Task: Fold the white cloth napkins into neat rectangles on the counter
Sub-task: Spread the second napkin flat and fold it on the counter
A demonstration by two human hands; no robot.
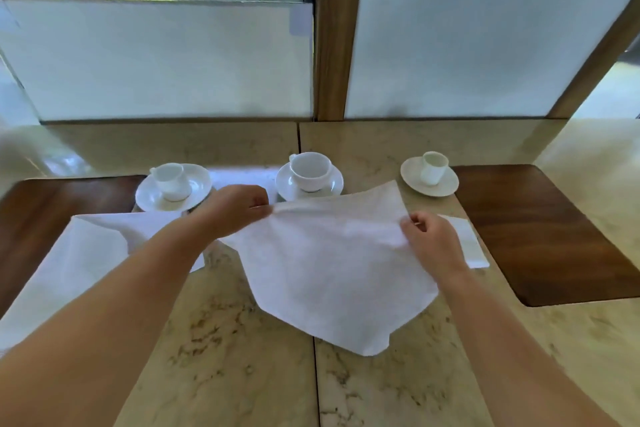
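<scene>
Napkin (pixel 332 274) number one, a white cloth, hangs spread in the air over the middle of the marble counter (pixel 221 340), its lowest corner drooping down to just about touch the stone near the seam between the two slabs. Left hand (pixel 239 208) pinches the cloth's upper left edge, fingers curled round the fabric; right hand (pixel 431 239) pinches the upper right edge the same way, thumb and fingers closed on the cloth. A top corner of the cloth stands up between the two hands, in front of the middle saucer. More white cloth (pixel 86 253) lies loosely spread on the counter to the left, partly under the left forearm and overlapping a dark wooden inlay (pixel 41 218). A folded napkin (pixel 467 243), a narrow rectangle, lies flat just right of the right hand, beside a second wooden inlay (pixel 540 236). Behind the hands, three white cups sit on saucers in a row: a left cup (pixel 169 178), a wider middle cup (pixel 310 168), and a small right cup (pixel 433 166). Frosted glass panels (pixel 485 28) stand behind the counter.
</scene>
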